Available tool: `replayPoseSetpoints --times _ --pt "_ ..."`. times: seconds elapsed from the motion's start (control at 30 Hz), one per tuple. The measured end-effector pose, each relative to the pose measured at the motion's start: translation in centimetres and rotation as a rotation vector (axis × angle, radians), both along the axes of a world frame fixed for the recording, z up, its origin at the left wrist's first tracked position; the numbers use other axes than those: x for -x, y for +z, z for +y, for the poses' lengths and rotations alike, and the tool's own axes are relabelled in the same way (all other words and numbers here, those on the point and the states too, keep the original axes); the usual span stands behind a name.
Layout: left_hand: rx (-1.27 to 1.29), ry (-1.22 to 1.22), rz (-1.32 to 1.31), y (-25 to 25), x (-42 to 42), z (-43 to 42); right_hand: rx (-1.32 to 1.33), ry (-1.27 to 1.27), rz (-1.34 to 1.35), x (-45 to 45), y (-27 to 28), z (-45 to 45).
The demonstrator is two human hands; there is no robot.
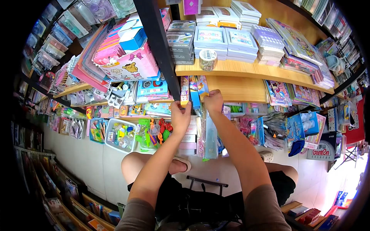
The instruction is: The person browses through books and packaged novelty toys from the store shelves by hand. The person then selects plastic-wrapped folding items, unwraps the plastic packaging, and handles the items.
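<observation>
Both my arms reach forward to the lower wooden shelf. My left hand [181, 115] has its thumb and fingers closed on the near end of a narrow purple and orange box [185, 90]. Just to the right, my right hand [213, 102] pinches the near end of another narrow box [202, 84], coloured blue and orange. Between the two lies a slim blue box [195, 98], tilted and jutting past the shelf edge. Parts of my fingertips are hidden behind the boxes.
A black upright post [158, 46] stands close to my left hand. The upper shelf [239, 70] holds stacked boxes and a tape roll [208, 60]. Below are a white bin [112, 144] of small items, green and red toys [156, 133], and a Ganten carton [322, 148].
</observation>
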State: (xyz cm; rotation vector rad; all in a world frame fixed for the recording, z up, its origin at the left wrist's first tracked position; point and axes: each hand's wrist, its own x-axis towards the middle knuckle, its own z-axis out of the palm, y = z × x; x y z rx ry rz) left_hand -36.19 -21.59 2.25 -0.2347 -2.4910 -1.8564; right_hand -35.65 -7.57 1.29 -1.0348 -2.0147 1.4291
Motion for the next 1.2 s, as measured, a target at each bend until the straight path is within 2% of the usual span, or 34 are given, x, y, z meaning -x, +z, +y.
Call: replayPoseSetpoints --times 0.1,0.17,0.3,0.4,0.5,0.6,0.7,0.8,1.0,1.13,1.2 --pt "0.006 -0.016 0.000 0.5 -0.1 0.2 0.051 -0.019 0.063 0.5 -0.7 0.2" --pt "0.010 -0.010 -0.009 0.7 -0.1 0.3 -0.045 -0.047 0.054 2.7 -6.1 0.9" --pt "0.077 0.006 -0.022 1.1 0.0 0.1 0.059 0.119 0.065 3.9 -8.1 1.3" --pt "0.049 -0.020 -0.051 0.3 0.4 0.0 0.180 0.041 0.162 2.7 -4.3 0.5" --pt "-0.042 -0.028 -0.052 0.1 0.4 0.1 -0.429 0.175 0.196 -0.9 2.2 -1.3" --pt "-0.058 -0.021 -0.002 -0.1 0.3 0.2 -0.592 0.385 0.371 -2.0 2.8 -1.4" --pt "-0.117 -0.046 -0.007 0.1 0.2 0.2 -0.491 0.550 0.236 -3.1 4.1 -2.1" --pt "-0.081 -0.050 -0.025 0.0 0.2 0.1 -0.675 0.589 0.347 -2.9 3.6 -3.1" --pt "-0.200 -0.114 -0.115 0.1 -0.1 -0.1 -0.352 0.688 0.229 -2.2 3.9 -2.5" --pt "-0.224 -0.112 -0.164 -0.9 0.3 -0.7 -0.402 0.554 0.275 -3.1 4.6 -2.8" --pt "-0.159 -0.115 -0.185 -1.4 0.0 -1.8 -0.426 0.504 0.286 -4.2 5.1 -2.7"
